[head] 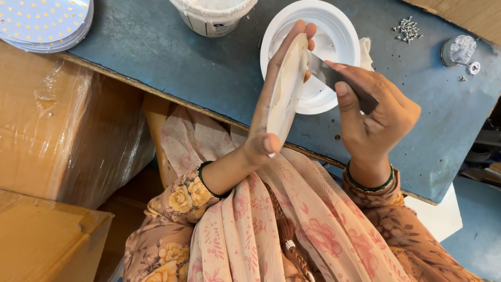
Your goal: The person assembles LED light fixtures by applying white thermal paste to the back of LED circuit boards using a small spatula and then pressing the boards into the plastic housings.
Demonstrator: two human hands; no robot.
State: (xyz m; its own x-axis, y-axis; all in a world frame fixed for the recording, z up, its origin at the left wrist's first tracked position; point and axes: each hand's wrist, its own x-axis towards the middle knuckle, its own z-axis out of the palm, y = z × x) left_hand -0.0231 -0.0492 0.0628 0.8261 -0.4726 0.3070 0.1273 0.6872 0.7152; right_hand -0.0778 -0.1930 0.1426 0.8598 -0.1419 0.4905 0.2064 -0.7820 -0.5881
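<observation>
My left hand (269,112) holds a thin round cream-coloured disc (288,86) on edge, thumb at its lower rim and fingertips at the top. My right hand (378,112) grips a flat metal blade (326,73) whose tip rests against the disc's right face. Right behind the disc, a white round lamp housing (342,31) lies on the blue table (172,57).
A white tub of paste (211,15) stands at the table's far edge. A stack of round LED boards (44,23) lies at the top left. Loose screws (408,28) and a small grey part (458,49) lie at the right. Wrapped cardboard boxes (57,136) fill the left.
</observation>
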